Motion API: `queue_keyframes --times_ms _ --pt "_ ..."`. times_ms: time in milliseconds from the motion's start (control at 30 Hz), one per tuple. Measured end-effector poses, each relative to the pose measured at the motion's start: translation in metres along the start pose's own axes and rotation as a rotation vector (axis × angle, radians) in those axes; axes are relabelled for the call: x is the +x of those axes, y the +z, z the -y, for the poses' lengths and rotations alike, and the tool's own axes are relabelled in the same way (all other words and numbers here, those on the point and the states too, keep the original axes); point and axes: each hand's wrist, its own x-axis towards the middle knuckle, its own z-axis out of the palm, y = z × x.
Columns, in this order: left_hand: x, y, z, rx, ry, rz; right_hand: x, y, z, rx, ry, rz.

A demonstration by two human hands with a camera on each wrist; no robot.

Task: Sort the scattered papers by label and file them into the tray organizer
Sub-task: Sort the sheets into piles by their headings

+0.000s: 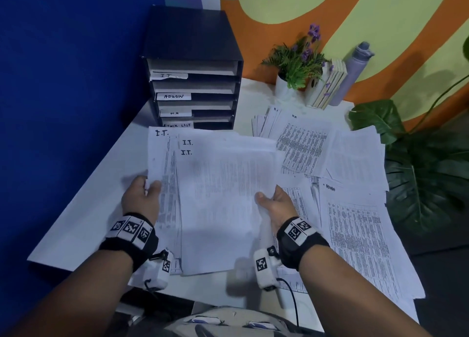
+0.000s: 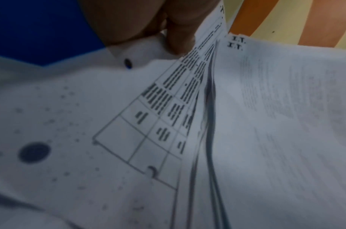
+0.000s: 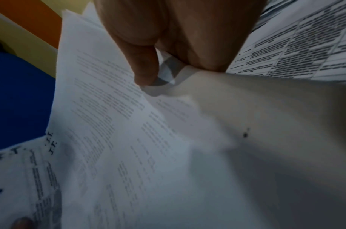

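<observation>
Nearest us, our left hand (image 1: 142,197) pinches the left edge of the fanned stack of white printed sheets marked I.T. (image 1: 215,197), and our right hand (image 1: 275,206) pinches its right edge, thumb on top, holding it above the white table (image 1: 101,197). Since the sheets sit staggered, a loose grip could let some slide out as we lift. To the right lie the scattered H.R and ADMIN papers (image 1: 355,222); stray sheets could mix in. Farthest back, the black labelled tray organizer (image 1: 193,82) has narrow slots, so uneven edges may snag or enter the wrong tray.
</observation>
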Motion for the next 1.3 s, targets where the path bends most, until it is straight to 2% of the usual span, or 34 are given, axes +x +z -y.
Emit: queue_keyframes --times_ms 133,300,400,533,733,933,1067,1200,1300 --pt "0.013 -0.010 -0.007 -0.010 0.053 -0.121 -0.005 -0.004 -0.001 0.016 -0.017 0.000" --pt "0.017 -0.016 -0.019 -0.114 0.075 -0.190 -0.003 -0.012 0.001 0.038 -0.067 -0.029" --pt "0.013 -0.015 -0.025 -0.281 0.040 -0.147 0.004 -0.014 0.003 0.092 -0.073 -0.060" --pt "0.002 -0.009 -0.034 -0.418 0.035 0.014 0.004 -0.013 0.017 0.275 -0.095 -0.022" --pt "-0.006 -0.001 -0.039 -0.388 -0.023 0.175 0.010 -0.006 0.022 0.306 -0.117 0.041" --pt "-0.007 0.006 -0.035 -0.398 -0.064 0.114 0.014 -0.006 0.012 0.161 -0.107 -0.043" --pt "-0.007 0.013 -0.029 -0.428 -0.117 0.098 0.012 -0.009 0.007 0.176 -0.042 -0.084" --pt "0.000 0.017 -0.023 -0.404 -0.127 0.087 0.016 -0.011 0.002 0.084 0.004 -0.118" --pt "0.007 0.016 -0.019 -0.335 -0.125 0.085 0.020 -0.020 0.000 0.160 0.000 -0.133"
